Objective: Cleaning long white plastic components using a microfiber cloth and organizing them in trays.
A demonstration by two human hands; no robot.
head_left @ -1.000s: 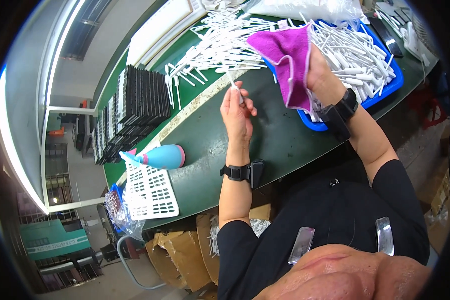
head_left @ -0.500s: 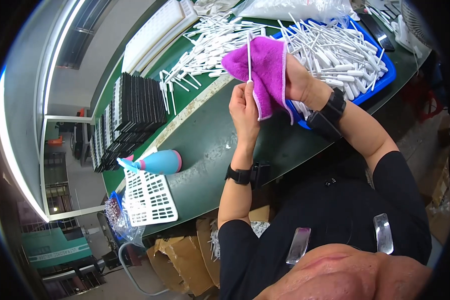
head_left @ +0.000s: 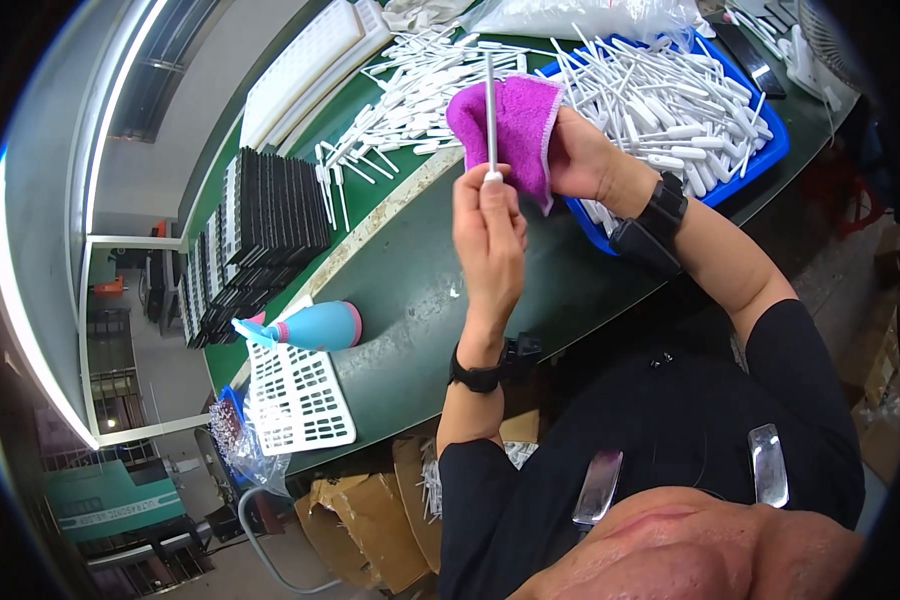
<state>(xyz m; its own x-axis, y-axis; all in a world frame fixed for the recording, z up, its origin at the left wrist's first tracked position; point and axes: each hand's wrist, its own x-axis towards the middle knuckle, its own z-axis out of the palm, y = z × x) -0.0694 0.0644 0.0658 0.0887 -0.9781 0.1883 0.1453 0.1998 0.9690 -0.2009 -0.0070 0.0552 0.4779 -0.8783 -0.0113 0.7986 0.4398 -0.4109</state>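
Note:
Upright in my left hand [head_left: 489, 240] is a thin stick with a white thick handle [head_left: 491, 120]; its slim stem points up and looks greyish. My fingers close around the handle end. My right hand [head_left: 582, 155] grips a purple cloth [head_left: 520, 115] with a pale edge. Behind the stem the cloth hangs close to it; whether they touch I cannot tell. Just beyond my right hand, a blue tray [head_left: 776, 150] is heaped with similar white sticks [head_left: 660, 105]. More loose white sticks [head_left: 420, 95] lie piled on the table left of the cloth.
Stacked black ridged trays [head_left: 275, 205] stand at the left. A blue spray bottle [head_left: 320, 326] lies on its side by a white slotted basket [head_left: 305, 405]. White flat trays [head_left: 305, 75] and a clear plastic bag [head_left: 590, 18] are at the back. Cardboard boxes [head_left: 375, 525] sit below the table edge.
The stick has turned slightly and its stem stands higher, apart from the cloth's folds. My left hand has rolled, showing its thumb side. The cloth is bunched smaller, its lower corner drawn up.

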